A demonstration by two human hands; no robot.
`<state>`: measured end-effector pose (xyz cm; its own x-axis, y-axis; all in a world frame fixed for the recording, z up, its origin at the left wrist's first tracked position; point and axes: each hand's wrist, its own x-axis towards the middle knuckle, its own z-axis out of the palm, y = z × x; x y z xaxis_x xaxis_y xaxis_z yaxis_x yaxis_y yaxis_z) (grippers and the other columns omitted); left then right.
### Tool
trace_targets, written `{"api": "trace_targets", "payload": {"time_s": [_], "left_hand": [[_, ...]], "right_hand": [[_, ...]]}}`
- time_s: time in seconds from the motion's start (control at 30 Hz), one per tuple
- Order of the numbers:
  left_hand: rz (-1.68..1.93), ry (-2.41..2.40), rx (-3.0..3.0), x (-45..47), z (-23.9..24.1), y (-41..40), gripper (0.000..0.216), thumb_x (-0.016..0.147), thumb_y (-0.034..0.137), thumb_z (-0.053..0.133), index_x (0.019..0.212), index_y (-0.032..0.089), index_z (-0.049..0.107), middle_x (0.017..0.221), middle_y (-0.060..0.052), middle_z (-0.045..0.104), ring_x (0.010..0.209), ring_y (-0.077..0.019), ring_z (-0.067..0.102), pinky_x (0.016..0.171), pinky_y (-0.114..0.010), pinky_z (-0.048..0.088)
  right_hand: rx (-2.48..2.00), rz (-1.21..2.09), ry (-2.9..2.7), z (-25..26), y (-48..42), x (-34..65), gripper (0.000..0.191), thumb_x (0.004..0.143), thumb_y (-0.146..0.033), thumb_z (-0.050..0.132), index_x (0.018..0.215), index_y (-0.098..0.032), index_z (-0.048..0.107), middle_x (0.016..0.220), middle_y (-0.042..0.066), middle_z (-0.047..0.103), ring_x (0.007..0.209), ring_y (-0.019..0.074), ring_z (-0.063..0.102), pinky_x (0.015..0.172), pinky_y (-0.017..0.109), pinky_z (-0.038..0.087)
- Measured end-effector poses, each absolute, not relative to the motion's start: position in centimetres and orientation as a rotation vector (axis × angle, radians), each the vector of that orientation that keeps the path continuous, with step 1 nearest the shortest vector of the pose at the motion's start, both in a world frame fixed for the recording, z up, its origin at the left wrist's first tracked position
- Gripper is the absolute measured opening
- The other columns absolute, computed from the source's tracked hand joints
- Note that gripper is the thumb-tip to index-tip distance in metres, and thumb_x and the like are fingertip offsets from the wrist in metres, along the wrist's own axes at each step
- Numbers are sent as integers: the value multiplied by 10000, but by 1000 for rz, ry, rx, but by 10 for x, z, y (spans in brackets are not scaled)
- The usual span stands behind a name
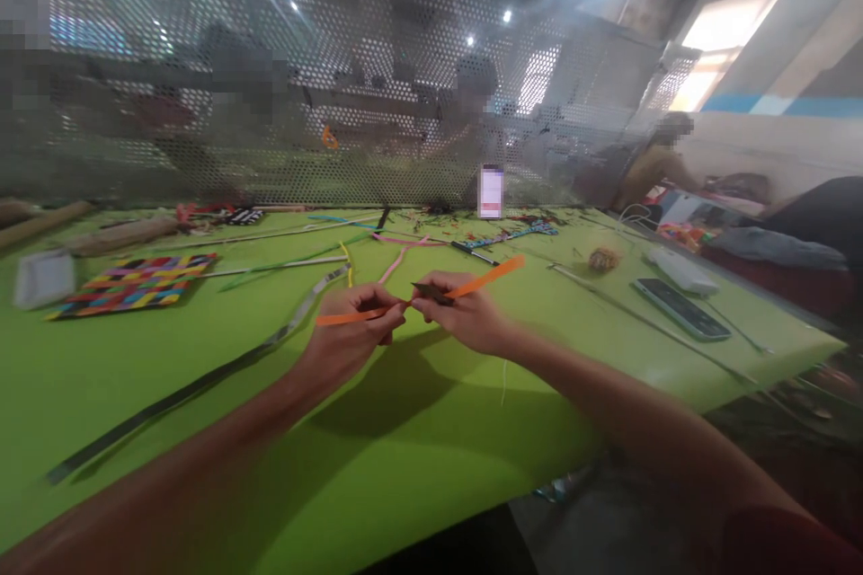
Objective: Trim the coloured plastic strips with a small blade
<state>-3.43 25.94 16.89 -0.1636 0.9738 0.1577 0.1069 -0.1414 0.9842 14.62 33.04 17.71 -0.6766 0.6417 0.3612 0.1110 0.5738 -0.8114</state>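
My left hand (354, 323) pinches a narrow orange strip (343, 319), whose flat end sticks out to the left past the knuckles. Fingertip to fingertip with it, my right hand (465, 314) is closed on orange strip as well, and a longer flat end rises from it to the upper right. A short dark pointed piece (431, 293) also lies at the right fingers; I cannot tell whether it is joined to the orange strip. Where the two sets of fingertips meet, the strip is mostly hidden. Both hands hover above the green tabletop (418, 485).
A dark strip (189, 391) and a multicoloured woven mat (141, 283) lie left. Beyond my hands are pink strips (395, 262) and a pen (472, 252). A phone (680, 308) lies right; another phone (491, 191) stands against the perforated screen (391, 135). People are beyond it.
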Motion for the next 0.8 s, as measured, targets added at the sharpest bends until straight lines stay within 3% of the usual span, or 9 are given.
{"api": "trace_targets", "payload": {"time_s": [0.33, 0.6, 0.8], "left_hand": [[1394, 1301, 1356, -39, 164, 263, 125, 720, 289, 772, 723, 169, 737, 558, -5, 676, 494, -124, 599, 493, -225, 446], [1462, 1337, 1358, -35, 170, 258, 131, 675, 292, 750, 657, 177, 690, 505, 31, 621, 420, -92, 535, 422, -192, 402], [1441, 1317, 1392, -36, 164, 263, 138, 699, 291, 750, 665, 169, 697, 524, 16, 642, 433, -100, 560, 427, -198, 429]], "right_hand": [[-579, 993, -2173, 177, 330, 144, 166, 970, -256, 615, 834, -160, 610, 710, -26, 536, 641, 85, 427, 618, 218, 361], [-504, 1050, -2179, 182, 326, 147, 252, 975, -295, 614, 773, -163, 541, 693, -32, 487, 622, 75, 392, 595, 214, 339], [-566, 1035, -2193, 180, 329, 148, 225, 983, -307, 611, 817, -159, 581, 719, -15, 534, 641, 84, 428, 607, 216, 357]]}}
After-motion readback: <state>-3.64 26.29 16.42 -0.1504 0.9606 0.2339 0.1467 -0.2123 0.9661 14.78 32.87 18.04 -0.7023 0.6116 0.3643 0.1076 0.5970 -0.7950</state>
